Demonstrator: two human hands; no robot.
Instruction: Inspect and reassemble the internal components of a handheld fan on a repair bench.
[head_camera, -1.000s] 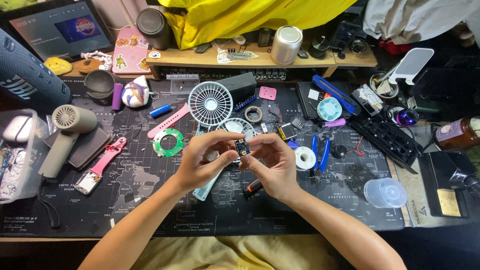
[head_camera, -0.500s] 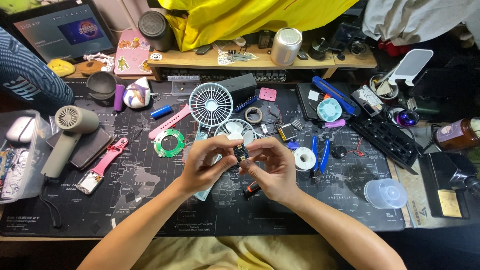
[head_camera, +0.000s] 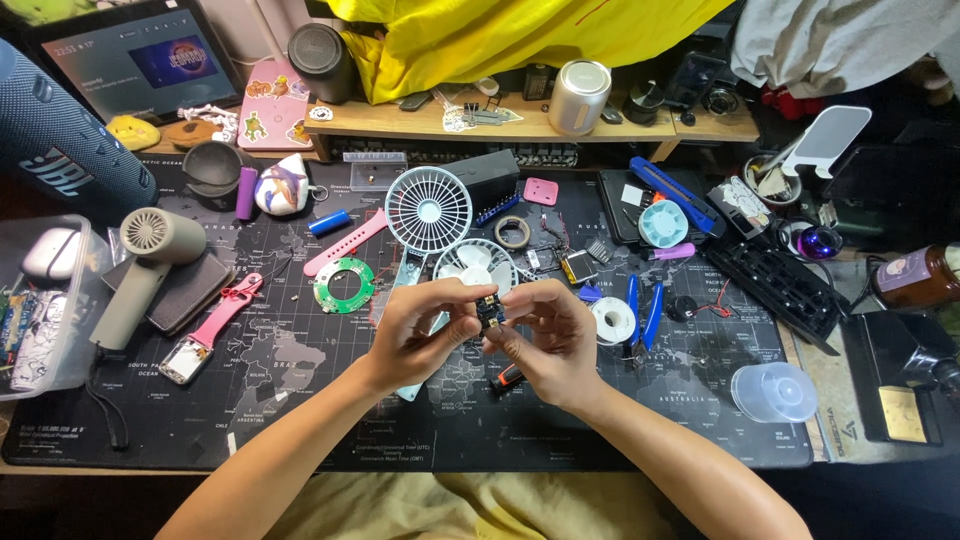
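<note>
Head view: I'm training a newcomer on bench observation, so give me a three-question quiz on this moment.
1. True or false: both hands pinch the small circuit board.
2. Which lies nearest the left hand? A) green ring board B) hair dryer C) clear plastic cup
3. What colour are the handles of the pliers beside the right hand?

Key: 1 true; 2 A; 3 blue.

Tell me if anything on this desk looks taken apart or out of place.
Yes. A small handheld fan lies dismantled: its white front grille sits loose beside the exposed blades. The left hand and right hand pinch a small circuit board between them.
</note>
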